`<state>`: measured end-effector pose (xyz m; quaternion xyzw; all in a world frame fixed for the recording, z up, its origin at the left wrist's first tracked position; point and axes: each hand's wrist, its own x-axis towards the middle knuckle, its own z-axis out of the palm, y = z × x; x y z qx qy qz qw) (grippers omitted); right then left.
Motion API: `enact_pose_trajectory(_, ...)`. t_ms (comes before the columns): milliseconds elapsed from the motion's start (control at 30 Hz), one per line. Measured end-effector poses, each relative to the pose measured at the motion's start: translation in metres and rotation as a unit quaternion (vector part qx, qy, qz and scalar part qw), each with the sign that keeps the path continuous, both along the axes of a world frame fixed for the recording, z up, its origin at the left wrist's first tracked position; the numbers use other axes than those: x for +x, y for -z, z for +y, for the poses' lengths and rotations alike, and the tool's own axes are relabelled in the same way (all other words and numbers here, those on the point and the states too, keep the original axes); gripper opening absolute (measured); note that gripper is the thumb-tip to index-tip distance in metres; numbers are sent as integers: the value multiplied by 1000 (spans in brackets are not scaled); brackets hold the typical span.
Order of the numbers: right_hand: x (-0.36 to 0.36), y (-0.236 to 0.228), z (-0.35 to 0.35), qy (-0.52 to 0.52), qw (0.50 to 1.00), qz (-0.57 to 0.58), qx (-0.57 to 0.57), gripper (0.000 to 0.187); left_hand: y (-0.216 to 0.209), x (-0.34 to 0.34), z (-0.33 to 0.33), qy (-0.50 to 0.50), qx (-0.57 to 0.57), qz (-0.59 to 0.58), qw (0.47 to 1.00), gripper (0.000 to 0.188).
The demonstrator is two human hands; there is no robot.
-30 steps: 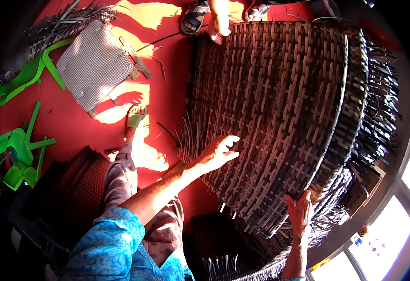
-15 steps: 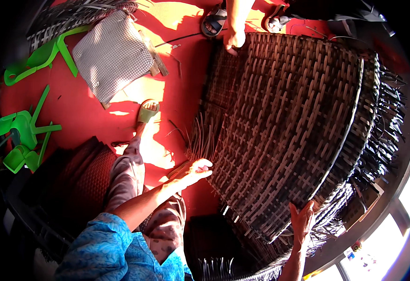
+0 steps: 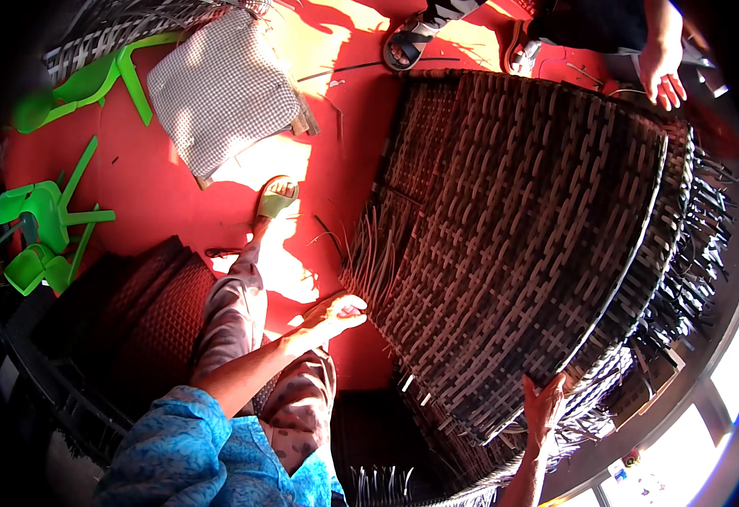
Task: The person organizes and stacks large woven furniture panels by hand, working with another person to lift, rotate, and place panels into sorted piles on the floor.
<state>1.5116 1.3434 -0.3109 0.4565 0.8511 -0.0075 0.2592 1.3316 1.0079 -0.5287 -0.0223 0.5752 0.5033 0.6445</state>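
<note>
A large dark-brown woven rattan panel (image 3: 505, 245) slopes in front of me, filling the right half of the head view. My left hand (image 3: 340, 315) has its fingers curled at the panel's near-left corner; exactly how they grip the edge is partly hidden. My right hand (image 3: 544, 410) grips the near-right rim, with the thumb on the near side and the fingers out of sight behind. Loose strands (image 3: 378, 245) fan out along the left edge. Near the far-right corner another person's hand (image 3: 662, 80) hangs with spread fingers, apart from the weave.
Dense strand ends (image 3: 703, 237) bristle from the right side. A stool with a checked cushion (image 3: 222, 97) stands far left, beside bright green plastic chairs (image 3: 44, 215) on the red floor (image 3: 167, 194). Dark woven pieces (image 3: 150, 313) are stacked by my left leg.
The panel has turned slightly, its near-left corner shifting left with my left hand. The other person's hand at the far-left corner is gone; a hand now shows at the far right.
</note>
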Motion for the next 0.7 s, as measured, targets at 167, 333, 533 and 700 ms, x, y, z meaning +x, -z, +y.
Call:
enact_pose_trajectory(167,-5,-7,-8,24,999,36,-3,53,-5,1,-18,-18,3,-26,999,35)
enact_pose_trajectory(333,6,-17,1,60,990,128,1,47,-52,-14,-8,-67,-68,-116,989,29)
enact_pose_trajectory(533,-38,-53,-79,114,956,242,-120,51,-128,-37,-3,-111,30,-53,992,36)
enact_pose_trajectory(700,-86,-86,-185,125,929,309,-164,76,-240,-64,46,-138,36,160,977,85)
